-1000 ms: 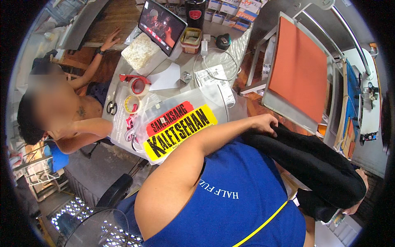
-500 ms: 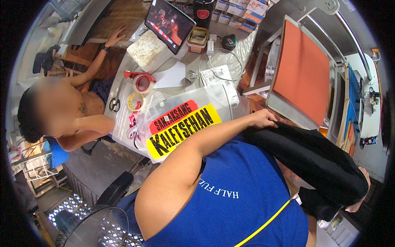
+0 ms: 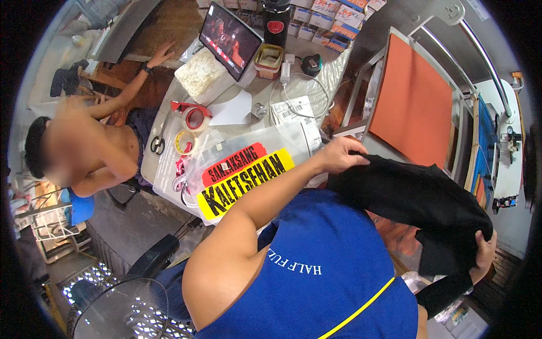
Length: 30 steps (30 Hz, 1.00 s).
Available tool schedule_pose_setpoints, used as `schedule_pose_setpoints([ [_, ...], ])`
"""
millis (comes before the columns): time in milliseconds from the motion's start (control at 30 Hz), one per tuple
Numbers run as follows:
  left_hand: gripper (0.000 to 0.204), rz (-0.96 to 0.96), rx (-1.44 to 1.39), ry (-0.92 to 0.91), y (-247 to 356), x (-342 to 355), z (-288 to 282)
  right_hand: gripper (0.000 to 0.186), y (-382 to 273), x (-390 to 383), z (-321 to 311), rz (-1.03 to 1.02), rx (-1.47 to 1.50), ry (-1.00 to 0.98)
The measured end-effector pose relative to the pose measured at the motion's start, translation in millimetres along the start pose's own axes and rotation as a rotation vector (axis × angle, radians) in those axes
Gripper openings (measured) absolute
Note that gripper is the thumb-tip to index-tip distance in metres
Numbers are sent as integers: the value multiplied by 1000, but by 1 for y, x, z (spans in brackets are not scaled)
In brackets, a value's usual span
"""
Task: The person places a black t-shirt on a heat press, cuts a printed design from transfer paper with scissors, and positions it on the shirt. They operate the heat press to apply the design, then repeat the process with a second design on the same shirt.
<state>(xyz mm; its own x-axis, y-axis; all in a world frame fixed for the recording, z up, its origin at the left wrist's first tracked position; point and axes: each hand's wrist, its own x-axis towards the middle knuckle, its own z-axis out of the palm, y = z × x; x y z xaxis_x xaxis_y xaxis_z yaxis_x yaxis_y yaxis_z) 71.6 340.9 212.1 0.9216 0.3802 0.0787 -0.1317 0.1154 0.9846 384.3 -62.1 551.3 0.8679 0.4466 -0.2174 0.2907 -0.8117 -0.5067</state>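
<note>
A black garment point(image 3: 412, 183) is stretched between my two hands, in front of my blue top and to the right. My left hand point(image 3: 342, 155) pinches its upper left edge between thumb and fingers. At the far right, my right hand point(image 3: 484, 252) grips the opposite end, its thumb showing on the cloth. A darker fold of the garment hangs below that hand. Left of my left hand lies a clear plastic bag point(image 3: 212, 151) with a red and yellow printed panel, partly covered by my forearm.
A heat press point(image 3: 415, 104) with an orange pad stands at the right. On the table are a tablet point(image 3: 231, 42), a red tape dispenser point(image 3: 195, 116), scissors point(image 3: 157, 145), a white cable and a black tumbler point(image 3: 276, 25). Another person point(image 3: 107, 141) sits at the left.
My left hand has shifted slightly left and up with the garment's edge. My right hand has turned so its thumb shows, and the cloth has spread wider. The other person has leaned back.
</note>
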Motion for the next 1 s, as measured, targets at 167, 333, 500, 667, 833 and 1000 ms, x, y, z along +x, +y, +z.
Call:
schedule_pose_setpoints([
  [167, 15, 130, 112, 119, 71, 12, -36, 33, 70, 46, 28, -101, -90, -125],
  [333, 15, 256, 432, 49, 133, 25, -35, 41, 152, 76, 40, -140, -44, -64],
  [500, 18, 211, 346, 68, 173, 31, -28, 29, 167, 92, 20, -71, 280, -79],
  [667, 21, 541, 358, 160, 218, 52, -9, 24, 145, 93, -21, -254, 204, 61],
  [833, 29, 448, 642, 359, 289, 114, -13, 18, 106, 134, -74, -462, 139, 281],
  [1000, 27, 220, 1164, 371, 291, 291, -67, 17, 46, 313, -65, -787, -211, 488],
])
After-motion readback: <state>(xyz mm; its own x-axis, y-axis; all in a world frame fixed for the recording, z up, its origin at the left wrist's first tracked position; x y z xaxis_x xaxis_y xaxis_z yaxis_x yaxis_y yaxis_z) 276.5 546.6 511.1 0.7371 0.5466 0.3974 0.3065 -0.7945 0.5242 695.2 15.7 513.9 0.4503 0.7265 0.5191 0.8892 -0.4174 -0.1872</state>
